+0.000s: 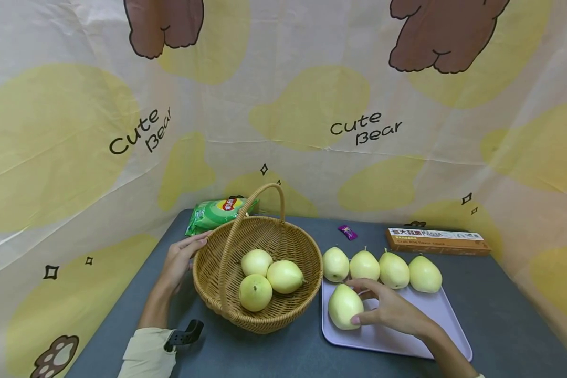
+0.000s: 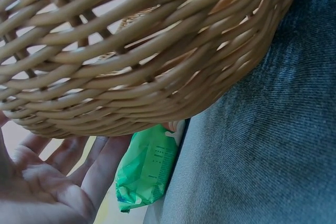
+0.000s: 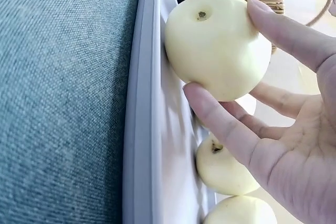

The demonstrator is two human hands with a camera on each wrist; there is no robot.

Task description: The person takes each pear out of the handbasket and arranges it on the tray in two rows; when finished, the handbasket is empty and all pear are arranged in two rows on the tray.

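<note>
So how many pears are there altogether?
8: three pears in the basket, four lined along the far side of the tray, one in the right hand. The basket could hide others.

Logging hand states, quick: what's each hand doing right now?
Left hand: open, fingers touching the side of the wicker basket.
Right hand: holding a pear between thumb and fingers.

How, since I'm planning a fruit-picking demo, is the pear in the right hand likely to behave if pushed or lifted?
The pear has rounded sides, so it would probably roll if nudged. Its narrower top suggests that it may curve as it rolls. Its smooth skin could be slightly slippery in the right hand.
</note>
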